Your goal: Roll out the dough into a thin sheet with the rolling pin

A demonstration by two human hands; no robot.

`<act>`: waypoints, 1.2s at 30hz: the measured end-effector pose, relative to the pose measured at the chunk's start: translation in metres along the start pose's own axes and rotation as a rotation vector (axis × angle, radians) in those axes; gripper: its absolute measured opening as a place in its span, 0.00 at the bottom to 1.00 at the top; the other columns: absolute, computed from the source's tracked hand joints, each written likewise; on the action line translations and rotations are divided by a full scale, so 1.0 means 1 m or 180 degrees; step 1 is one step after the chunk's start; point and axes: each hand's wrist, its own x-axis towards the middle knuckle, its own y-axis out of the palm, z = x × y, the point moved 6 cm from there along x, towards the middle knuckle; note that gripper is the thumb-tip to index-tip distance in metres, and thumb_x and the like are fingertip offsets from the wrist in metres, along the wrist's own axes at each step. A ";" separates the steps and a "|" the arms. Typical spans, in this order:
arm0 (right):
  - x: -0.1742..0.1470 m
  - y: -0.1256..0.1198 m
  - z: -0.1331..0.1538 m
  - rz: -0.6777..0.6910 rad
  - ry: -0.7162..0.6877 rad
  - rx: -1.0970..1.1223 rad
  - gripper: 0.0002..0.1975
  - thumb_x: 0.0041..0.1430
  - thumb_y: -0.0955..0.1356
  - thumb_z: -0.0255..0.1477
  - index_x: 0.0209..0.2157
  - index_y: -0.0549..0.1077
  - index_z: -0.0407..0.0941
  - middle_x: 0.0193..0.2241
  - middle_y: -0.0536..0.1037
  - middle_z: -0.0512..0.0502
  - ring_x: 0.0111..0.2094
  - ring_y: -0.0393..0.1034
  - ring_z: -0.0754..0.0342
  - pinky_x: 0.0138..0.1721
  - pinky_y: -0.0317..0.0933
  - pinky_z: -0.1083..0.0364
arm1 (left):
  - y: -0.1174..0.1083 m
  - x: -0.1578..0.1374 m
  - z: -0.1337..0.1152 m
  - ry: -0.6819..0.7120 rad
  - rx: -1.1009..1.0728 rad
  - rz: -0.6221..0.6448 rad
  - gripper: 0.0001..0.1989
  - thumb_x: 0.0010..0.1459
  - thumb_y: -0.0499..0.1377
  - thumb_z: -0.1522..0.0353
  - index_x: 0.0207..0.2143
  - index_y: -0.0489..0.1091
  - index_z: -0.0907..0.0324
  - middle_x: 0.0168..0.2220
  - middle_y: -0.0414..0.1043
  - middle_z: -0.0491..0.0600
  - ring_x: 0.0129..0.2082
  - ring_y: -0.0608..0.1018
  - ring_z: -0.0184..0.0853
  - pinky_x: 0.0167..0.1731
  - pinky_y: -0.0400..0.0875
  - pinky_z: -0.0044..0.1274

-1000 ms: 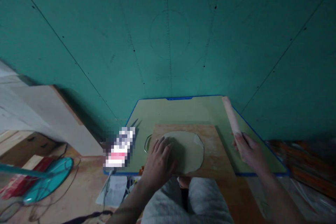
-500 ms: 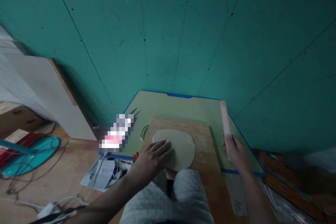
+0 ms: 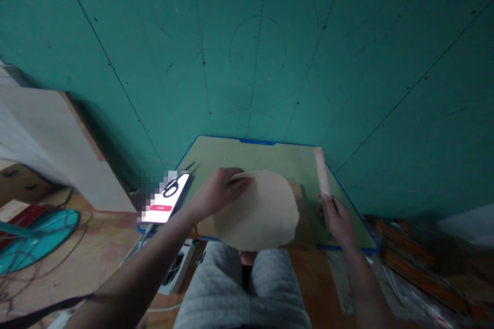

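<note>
A thin, round sheet of rolled dough [image 3: 264,211] is raised and tilted over a wooden board [image 3: 309,221]. My left hand [image 3: 224,190] pinches its upper left edge between thumb and fingers. Off to the right, my right hand [image 3: 339,221] is wrapped around the lower part of a pale wooden rolling pin [image 3: 321,169], which points away from me. The pin is apart from the dough, over the right side of a greenish table top [image 3: 219,151] with a blue rim. The dough covers most of the board.
A lit phone [image 3: 160,211] with a cable lies at the table's left, a dark pointed blade [image 3: 190,166] beside it. The green wall [image 3: 262,61] rises just behind the table. Cables and a turquoise round base [image 3: 57,234] are on the floor at left.
My left hand has gone from lying flat on the dough to gripping its edge, lifting the sheet off the board. The right hand still holds the rolling pin; the view has shifted slightly.
</note>
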 end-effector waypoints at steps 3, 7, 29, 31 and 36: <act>0.000 0.000 -0.001 -0.0017 0.0006 0.0137 0.35 0.45 0.62 0.63 0.35 0.74 0.45 0.19 0.71 0.50 0.20 0.65 0.52 0.20 0.56 0.55 | 0.018 0.010 0.030 -0.0247 0.0067 -0.0038 0.14 0.62 0.54 0.64 0.41 0.74 0.64 0.36 0.79 0.52 0.36 0.79 0.38 0.34 0.71 0.24; 0.000 0.001 -0.002 0.0042 -0.0060 0.0214 0.36 0.47 0.62 0.63 0.37 0.75 0.45 0.20 0.72 0.50 0.21 0.65 0.53 0.20 0.56 0.56 | 0.053 -0.003 0.047 -0.0105 0.0735 -0.0226 0.18 0.64 0.50 0.67 0.52 0.70 0.63 0.51 0.74 0.58 0.50 0.77 0.41 0.50 0.70 0.32; -0.005 0.001 0.014 0.0245 -0.0366 -0.0028 0.28 0.51 0.62 0.59 0.25 0.69 0.46 0.19 0.70 0.51 0.20 0.64 0.56 0.22 0.57 0.57 | 0.059 -0.055 0.087 0.0150 0.1935 -0.0152 0.25 0.66 0.50 0.58 0.60 0.63 0.61 0.63 0.62 0.60 0.64 0.62 0.52 0.60 0.59 0.45; -0.012 0.003 0.022 0.0367 -0.0406 -0.0093 0.26 0.54 0.62 0.56 0.24 0.68 0.46 0.18 0.69 0.51 0.20 0.63 0.56 0.22 0.56 0.58 | 0.041 -0.053 0.095 -0.0078 0.1798 -0.0224 0.25 0.66 0.50 0.59 0.59 0.64 0.64 0.62 0.63 0.63 0.64 0.62 0.52 0.60 0.59 0.45; -0.067 0.036 0.057 0.1008 -0.0268 0.0406 0.19 0.55 0.66 0.44 0.40 0.73 0.44 0.20 0.69 0.54 0.21 0.63 0.57 0.22 0.56 0.58 | 0.029 -0.040 0.063 -0.0278 0.0820 -0.0482 0.28 0.68 0.44 0.56 0.63 0.58 0.62 0.62 0.62 0.60 0.61 0.67 0.44 0.59 0.65 0.37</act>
